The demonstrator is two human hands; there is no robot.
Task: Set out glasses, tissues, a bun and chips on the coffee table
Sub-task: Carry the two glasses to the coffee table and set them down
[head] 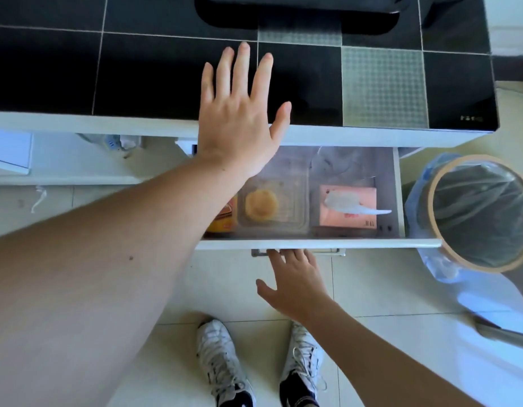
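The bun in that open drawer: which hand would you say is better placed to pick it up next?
Probably the left hand. It is open and hovers over the drawer, close to the bun in its clear box. The right hand is lower down, fingertips at the drawer's handle.

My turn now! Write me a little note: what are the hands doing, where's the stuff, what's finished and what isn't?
Left hand: open, fingers spread above the black tiled coffee table.
Right hand: fingers at the grey handle of the open white drawer.
In the drawer: round golden bun in a clear plastic box, pink tissue pack, an orange packet half hidden, maybe the chips.
Glasses: not seen.
Done: drawer open. Left: move everything onto the table.
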